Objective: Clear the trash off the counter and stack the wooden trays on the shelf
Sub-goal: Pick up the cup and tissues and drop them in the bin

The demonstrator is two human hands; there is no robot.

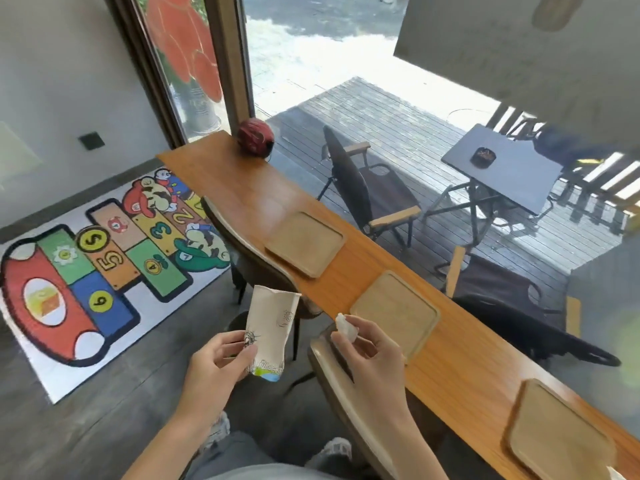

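- trash step in hand: the left hand point(221, 358) grips a flattened printed paper bag point(272, 329) by its lower part, thumb on the front, fingers curled behind, the bag standing up off the counter over the floor side.
- the right hand point(367, 348) pinches a small crumpled white wad point(346, 327) between thumb and fingertips, raised just off the near long edge of the counter point(221, 181).
- both hands sit close together, palms turned toward each other, forearms reaching out from the bottom of the view; looks like the wad is headed into the bag, or both to a bin that is not in view.
- trays wait: three wooden trays lie flat along the counter, far tray point(304, 242) mid-length, middle tray point(394, 315) just beside the right hand, near tray point(561, 434) toward the near end.
- a scrap of white shows at the bottom right corner past the near tray; too cropped to name.
- a dark red ball point(255, 136) sits at the counter's far end by the window edge.
- next move calls for getting rid of both pieces so the hands come free, then gathering the trays; no shelf is visible from here.
- stacking hasn't begun, so by my reading the task is at an early stage.
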